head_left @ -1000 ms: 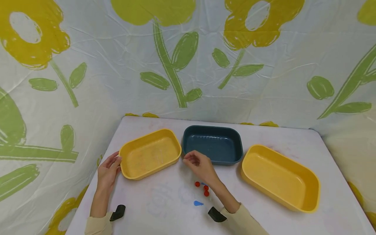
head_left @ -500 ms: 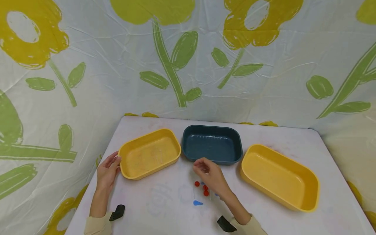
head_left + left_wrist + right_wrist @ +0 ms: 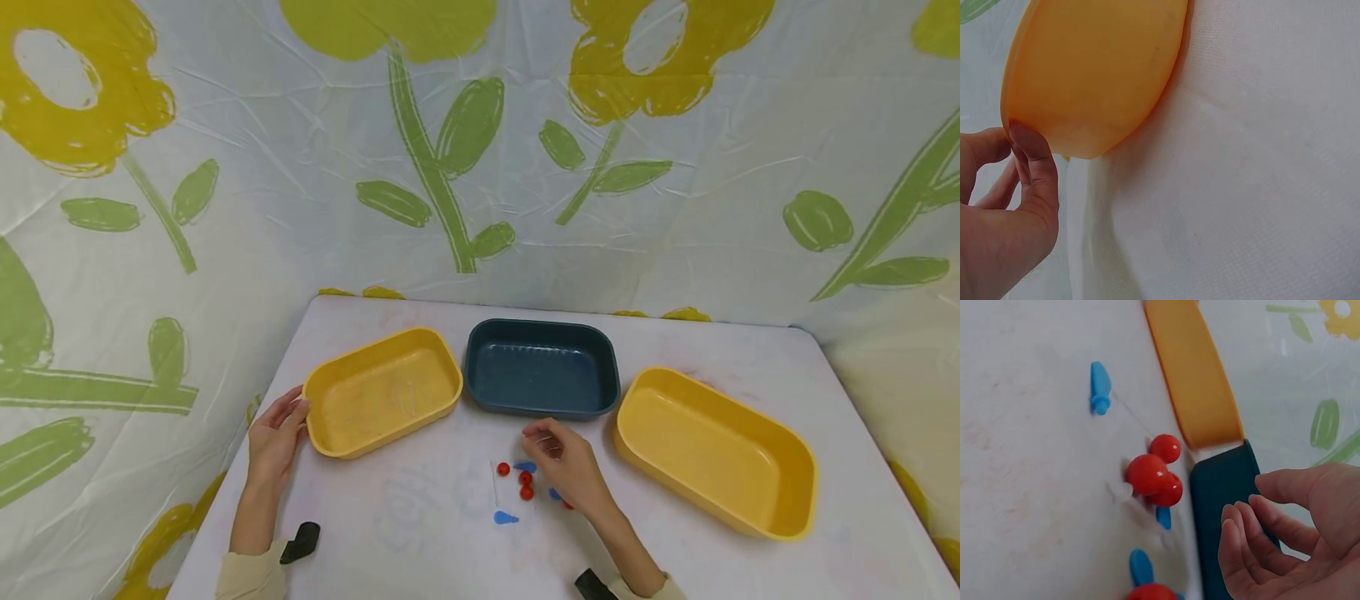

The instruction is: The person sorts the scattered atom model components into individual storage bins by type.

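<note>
In the head view my left hand (image 3: 273, 442) is at the left end of a yellow bin (image 3: 386, 435). The left wrist view shows thumb and fingers pinching that bin's rim (image 3: 1007, 94). My right hand (image 3: 566, 467) hovers just in front of a dark blue bin (image 3: 543, 379), fingers loosely bent, nothing visible between them. Beneath and beside it lie several small red balls (image 3: 1147, 475) and blue teardrop-shaped pieces (image 3: 1100, 387). Thin clear sticks lie among them, one running from a blue piece (image 3: 506, 517). Another red-and-blue item (image 3: 1150, 590) is cut off at the right wrist view's bottom.
A second yellow bin (image 3: 712, 458) stands on the right, angled, beside the dark blue one. All stand on a white-covered table (image 3: 360, 517). A flower-printed cloth (image 3: 315, 167) hangs behind and at the sides.
My right hand has moved right and toward me, from beside the left yellow bin's corner, uncovering more blue pieces and a clear stick. The left hand has stayed on the bin.
</note>
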`<control>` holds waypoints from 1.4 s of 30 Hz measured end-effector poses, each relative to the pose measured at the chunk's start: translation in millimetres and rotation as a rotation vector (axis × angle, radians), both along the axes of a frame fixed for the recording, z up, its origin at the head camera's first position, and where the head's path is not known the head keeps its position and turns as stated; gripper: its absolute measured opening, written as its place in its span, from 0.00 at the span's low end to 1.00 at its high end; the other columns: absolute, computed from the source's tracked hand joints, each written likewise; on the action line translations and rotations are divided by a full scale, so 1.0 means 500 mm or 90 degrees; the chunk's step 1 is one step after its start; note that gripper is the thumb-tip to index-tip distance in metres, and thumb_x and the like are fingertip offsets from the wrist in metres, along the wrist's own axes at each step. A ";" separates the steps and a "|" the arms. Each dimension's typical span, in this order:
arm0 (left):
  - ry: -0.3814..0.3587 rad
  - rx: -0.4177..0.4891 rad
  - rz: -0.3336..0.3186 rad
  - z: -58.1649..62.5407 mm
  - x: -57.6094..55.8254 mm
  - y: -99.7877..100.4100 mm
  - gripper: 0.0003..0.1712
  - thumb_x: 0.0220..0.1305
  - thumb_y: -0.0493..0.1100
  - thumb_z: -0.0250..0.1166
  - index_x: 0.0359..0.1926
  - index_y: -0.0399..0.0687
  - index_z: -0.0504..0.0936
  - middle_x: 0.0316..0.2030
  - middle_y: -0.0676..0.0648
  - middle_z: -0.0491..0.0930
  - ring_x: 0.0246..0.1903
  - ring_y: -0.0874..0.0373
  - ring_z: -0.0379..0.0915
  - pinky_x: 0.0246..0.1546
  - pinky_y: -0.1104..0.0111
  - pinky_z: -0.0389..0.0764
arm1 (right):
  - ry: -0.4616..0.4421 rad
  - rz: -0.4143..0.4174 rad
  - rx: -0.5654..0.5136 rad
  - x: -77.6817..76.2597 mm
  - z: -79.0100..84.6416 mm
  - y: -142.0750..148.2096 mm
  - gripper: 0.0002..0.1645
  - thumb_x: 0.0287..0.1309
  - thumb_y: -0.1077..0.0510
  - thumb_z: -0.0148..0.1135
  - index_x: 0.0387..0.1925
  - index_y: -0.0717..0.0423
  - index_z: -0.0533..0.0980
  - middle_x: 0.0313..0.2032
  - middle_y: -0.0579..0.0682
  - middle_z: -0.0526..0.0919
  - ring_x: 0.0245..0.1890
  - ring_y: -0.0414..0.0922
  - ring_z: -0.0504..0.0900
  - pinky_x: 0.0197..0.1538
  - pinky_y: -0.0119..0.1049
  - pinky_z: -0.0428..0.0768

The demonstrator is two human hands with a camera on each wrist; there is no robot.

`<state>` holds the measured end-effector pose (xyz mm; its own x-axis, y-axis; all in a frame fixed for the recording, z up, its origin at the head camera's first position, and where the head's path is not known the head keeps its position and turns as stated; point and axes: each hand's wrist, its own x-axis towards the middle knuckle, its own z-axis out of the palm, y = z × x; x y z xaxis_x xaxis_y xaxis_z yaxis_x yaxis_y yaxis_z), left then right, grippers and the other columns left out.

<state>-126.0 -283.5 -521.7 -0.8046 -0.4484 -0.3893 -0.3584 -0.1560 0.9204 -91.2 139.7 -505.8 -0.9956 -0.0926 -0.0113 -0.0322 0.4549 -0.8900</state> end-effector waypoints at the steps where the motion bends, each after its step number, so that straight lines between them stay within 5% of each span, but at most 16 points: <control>1: -0.001 -0.001 0.000 0.000 0.000 0.000 0.28 0.58 0.51 0.67 0.60 0.54 0.75 0.46 0.53 0.74 0.35 0.62 0.74 0.34 0.78 0.79 | -0.002 -0.003 0.003 0.001 -0.003 0.002 0.10 0.57 0.59 0.66 0.42 0.54 0.79 0.35 0.44 0.81 0.38 0.45 0.79 0.44 0.35 0.80; 22: 0.003 0.009 0.002 0.003 0.000 0.002 0.28 0.59 0.50 0.67 0.61 0.53 0.74 0.45 0.53 0.74 0.35 0.62 0.74 0.34 0.79 0.78 | 0.000 0.013 0.088 0.021 -0.040 0.036 0.15 0.47 0.65 0.72 0.38 0.53 0.79 0.31 0.44 0.79 0.29 0.40 0.76 0.36 0.28 0.80; 31: -0.002 0.010 -0.004 0.006 0.003 0.003 0.29 0.59 0.51 0.67 0.62 0.54 0.74 0.46 0.53 0.74 0.35 0.63 0.74 0.34 0.79 0.78 | -0.013 0.028 0.199 0.017 -0.036 0.034 0.13 0.48 0.62 0.72 0.37 0.50 0.79 0.32 0.41 0.80 0.36 0.40 0.74 0.46 0.38 0.77; 42: 0.009 0.017 -0.001 0.003 0.003 0.001 0.29 0.58 0.50 0.67 0.61 0.54 0.74 0.46 0.52 0.74 0.34 0.63 0.74 0.34 0.79 0.78 | 0.008 0.059 0.272 0.011 -0.037 0.026 0.08 0.47 0.61 0.72 0.31 0.50 0.80 0.23 0.37 0.77 0.31 0.41 0.68 0.39 0.37 0.71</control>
